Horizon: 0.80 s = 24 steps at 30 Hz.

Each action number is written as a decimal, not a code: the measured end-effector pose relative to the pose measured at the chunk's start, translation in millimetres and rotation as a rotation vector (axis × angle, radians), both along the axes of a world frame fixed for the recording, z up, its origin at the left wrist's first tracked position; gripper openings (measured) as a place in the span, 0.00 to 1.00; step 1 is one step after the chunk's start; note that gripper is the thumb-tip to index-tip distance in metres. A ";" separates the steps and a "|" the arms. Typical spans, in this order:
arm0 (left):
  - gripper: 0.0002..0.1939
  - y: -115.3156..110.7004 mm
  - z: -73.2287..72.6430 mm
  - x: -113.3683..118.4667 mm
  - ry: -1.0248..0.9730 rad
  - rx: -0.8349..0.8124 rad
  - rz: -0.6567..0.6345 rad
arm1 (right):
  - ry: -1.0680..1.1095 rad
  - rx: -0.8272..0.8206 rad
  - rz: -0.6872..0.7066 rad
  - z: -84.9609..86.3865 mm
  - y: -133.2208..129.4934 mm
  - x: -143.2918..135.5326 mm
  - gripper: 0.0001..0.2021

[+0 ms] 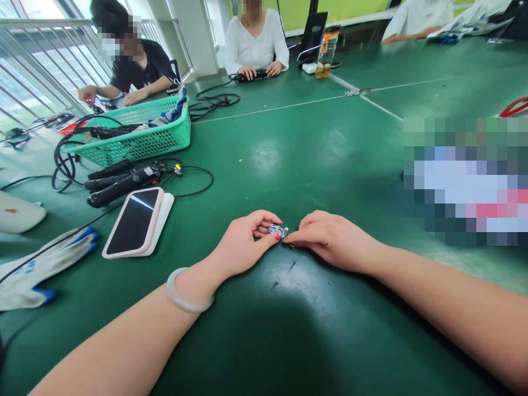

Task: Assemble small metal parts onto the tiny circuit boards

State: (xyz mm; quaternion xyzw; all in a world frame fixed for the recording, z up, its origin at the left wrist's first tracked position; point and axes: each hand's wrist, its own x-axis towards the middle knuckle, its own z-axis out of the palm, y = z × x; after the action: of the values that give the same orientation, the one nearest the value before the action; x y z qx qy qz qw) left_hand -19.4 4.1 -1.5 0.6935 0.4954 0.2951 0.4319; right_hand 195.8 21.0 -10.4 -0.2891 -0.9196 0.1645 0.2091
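My left hand [251, 236] pinches a small silvery metal part [277, 230] between thumb and fingers, just above the green table. It has an openwork look, too small to name further. My right hand [330, 236] is beside it, fingers closed together and index fingertip close to the part's right end; whether they touch I cannot tell. A tiny dark piece [292, 246] shows just under the right fingertips. A pale bangle [187, 294] is around my left wrist.
Left of my hands lie a phone [134, 223] on a white box, black corded tools [124, 181] and a white-blue glove [45, 264]. Behind them stands a green basket [148, 146] holding cables. Several people sit around the table [268, 330]; a bottle [325, 55] stands at the back.
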 end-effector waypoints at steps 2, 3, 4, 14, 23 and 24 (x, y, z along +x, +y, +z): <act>0.12 -0.1 -0.2 -0.3 0.002 0.006 -0.002 | 0.005 -0.040 -0.001 1.2 -0.7 0.1 0.13; 0.12 -0.1 -0.3 -0.4 0.003 0.007 -0.004 | 0.008 -0.058 0.002 1.9 -1.0 -0.1 0.13; 0.12 -0.1 -0.4 -0.5 0.005 0.007 -0.005 | 0.012 -0.070 0.005 2.6 -1.4 -0.4 0.12; 0.12 0.7 -0.2 0.6 -0.005 0.010 0.003 | -0.003 -0.079 -0.025 4.0 -1.1 -3.8 0.07; 0.12 0.3 -0.4 -0.3 0.001 0.016 -0.007 | -0.031 -0.061 -0.023 0.8 -1.6 -6.3 0.09; 0.12 0.4 -0.6 -0.4 -0.001 0.016 -0.008 | -0.037 -0.057 -0.024 0.7 -1.9 -6.7 0.09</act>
State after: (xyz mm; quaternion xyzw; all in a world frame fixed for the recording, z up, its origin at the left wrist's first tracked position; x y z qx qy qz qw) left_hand -19.8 4.4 -2.1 0.6986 0.4900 0.2977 0.4280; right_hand 189.1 19.1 -9.7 -0.3089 -0.9147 0.1827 0.1859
